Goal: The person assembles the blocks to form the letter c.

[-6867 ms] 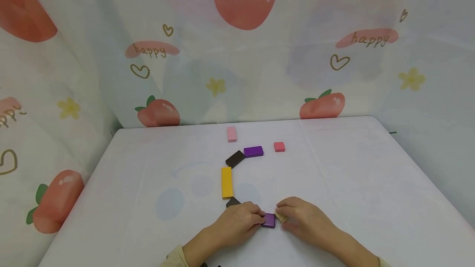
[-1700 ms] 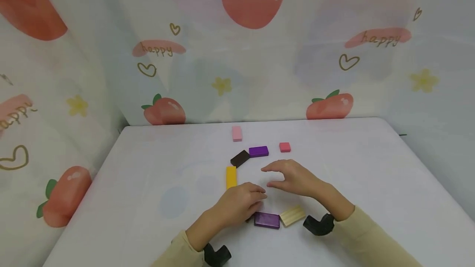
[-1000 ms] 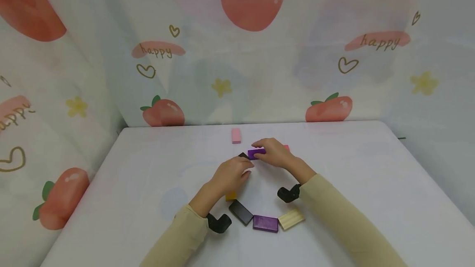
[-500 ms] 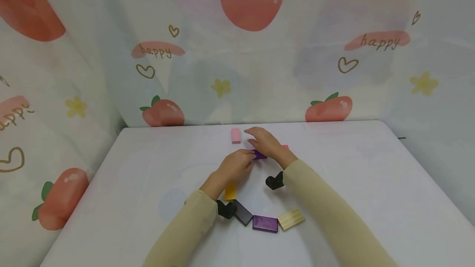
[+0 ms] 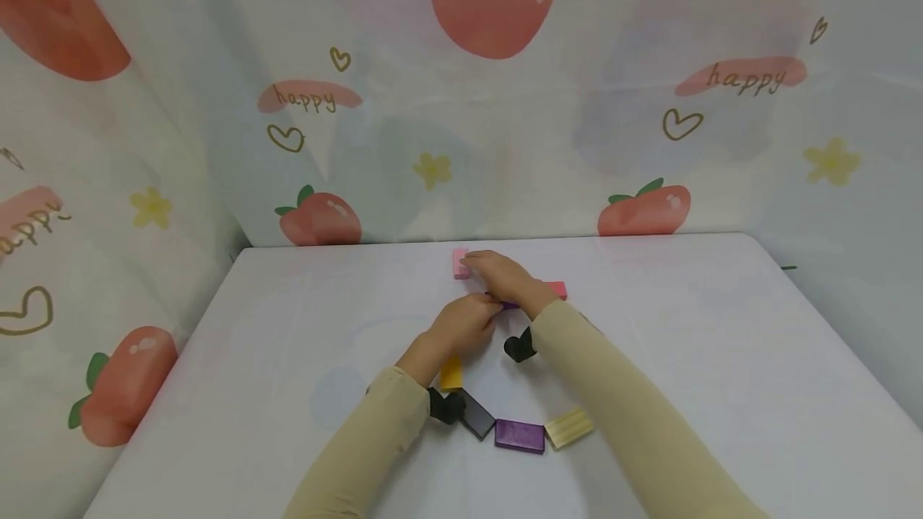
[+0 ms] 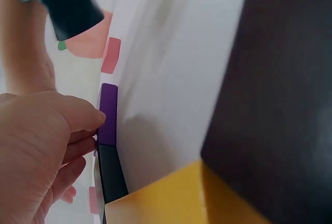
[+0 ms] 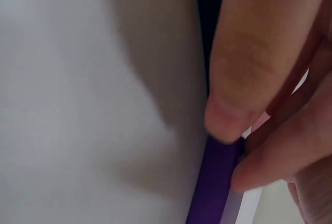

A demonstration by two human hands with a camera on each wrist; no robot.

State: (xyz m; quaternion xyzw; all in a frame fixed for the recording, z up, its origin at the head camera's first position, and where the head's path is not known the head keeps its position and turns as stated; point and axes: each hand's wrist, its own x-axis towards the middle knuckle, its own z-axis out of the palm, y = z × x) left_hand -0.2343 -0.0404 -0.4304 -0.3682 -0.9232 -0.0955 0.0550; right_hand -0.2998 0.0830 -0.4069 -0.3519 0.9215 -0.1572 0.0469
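Observation:
My left hand (image 5: 461, 323) is at the far end of a curved row of blocks. In the left wrist view its thumb lies along the near side of the far purple block (image 6: 109, 115), with fingers curled behind it. The adjoining far black block (image 6: 111, 169) is hidden under this hand in the head view. Beyond it, my right hand (image 5: 505, 275) stretches leftward, its fingertips overlapping the right edge of a pale pink block (image 5: 458, 264); its thumb is hidden. A yellow block (image 5: 451, 375) continues the row below my left hand.
Nearer me, the row runs on through a black block (image 5: 477, 415), a purple block (image 5: 520, 436) and a striped wood-coloured block (image 5: 568, 428), partly behind my right sleeve. A coral-pink block (image 5: 557, 289) sits beside my right wrist. Dark wrist mounts (image 5: 519, 347) hang low over the row.
From the near purple and wood-coloured blocks, both hands have moved to the far end of the row. My right hand has just moved left to the pale pink block; my left stays at the far purple one.

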